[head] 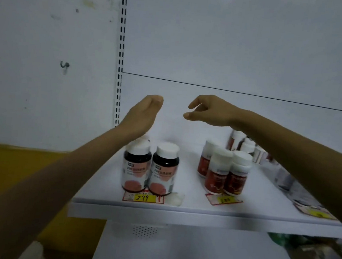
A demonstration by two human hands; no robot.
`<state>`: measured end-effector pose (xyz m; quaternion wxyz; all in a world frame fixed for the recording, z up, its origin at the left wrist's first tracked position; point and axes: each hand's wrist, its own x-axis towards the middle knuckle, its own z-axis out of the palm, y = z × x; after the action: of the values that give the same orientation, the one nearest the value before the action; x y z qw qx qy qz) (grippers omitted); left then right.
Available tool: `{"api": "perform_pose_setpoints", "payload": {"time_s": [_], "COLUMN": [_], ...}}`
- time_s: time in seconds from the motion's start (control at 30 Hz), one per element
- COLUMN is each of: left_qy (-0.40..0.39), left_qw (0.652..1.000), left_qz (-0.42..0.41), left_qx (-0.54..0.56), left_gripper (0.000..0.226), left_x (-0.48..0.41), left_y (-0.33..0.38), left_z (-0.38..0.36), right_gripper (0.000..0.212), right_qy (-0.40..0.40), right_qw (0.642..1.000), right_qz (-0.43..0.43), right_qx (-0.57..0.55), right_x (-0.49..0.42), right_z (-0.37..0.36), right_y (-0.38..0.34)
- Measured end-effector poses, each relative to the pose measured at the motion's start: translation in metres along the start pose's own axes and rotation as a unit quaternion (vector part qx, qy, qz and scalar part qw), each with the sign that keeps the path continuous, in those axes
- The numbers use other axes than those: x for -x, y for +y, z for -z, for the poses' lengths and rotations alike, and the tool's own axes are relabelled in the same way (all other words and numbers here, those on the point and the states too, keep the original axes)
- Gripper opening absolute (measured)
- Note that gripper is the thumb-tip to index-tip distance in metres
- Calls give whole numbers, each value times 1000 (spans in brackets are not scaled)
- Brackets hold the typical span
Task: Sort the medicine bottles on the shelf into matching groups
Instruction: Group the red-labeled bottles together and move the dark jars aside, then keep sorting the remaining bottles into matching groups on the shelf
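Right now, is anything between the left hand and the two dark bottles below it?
Nothing visible. The left hand hangs empty above the two dark bottles, its forearm crossing in front of another white cap behind them. The right hand hovers apart, also empty.

White back panel, slotted upright, yellow lower wall.
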<state>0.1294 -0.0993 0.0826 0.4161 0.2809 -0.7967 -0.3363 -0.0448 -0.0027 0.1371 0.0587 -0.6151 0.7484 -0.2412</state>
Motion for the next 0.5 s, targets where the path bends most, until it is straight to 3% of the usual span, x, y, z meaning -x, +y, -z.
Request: {"api": "perform_pose_setpoints", "payload": {"time_s": [0.27,0.5], "left_qy": [-100,-150], "left_qw": [978,959], "left_qz": [-141,-126], "left_qx": [-117,-203], "left_gripper": [56,61], "left_x": [9,18], "left_y": [126,157], "left_z": [-153,-252], "right_gripper": [52,47], "right_qy": [51,69], "right_qw": [995,992], "right_qz": [-61,-78], "right_qx": [66,74], "right_x": [112,173], "right_z": [97,144], "right_y": [122,223]}}
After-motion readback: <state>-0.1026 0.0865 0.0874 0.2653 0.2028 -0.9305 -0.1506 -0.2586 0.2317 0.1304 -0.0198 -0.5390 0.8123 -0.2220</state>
